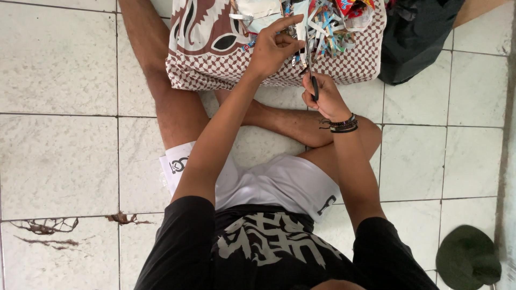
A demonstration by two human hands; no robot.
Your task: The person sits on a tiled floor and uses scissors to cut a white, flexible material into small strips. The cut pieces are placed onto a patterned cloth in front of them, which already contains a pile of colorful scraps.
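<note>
Right hand (322, 96) grips scissors (310, 64) (blades up); left hand (274, 45) pinches strip (302, 33).

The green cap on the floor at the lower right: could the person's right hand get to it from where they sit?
Probably yes. The green cap lies on bare tile beside their right side, nothing between. But the right hand is gripping scissors out front, so it would have to swing back.
</note>
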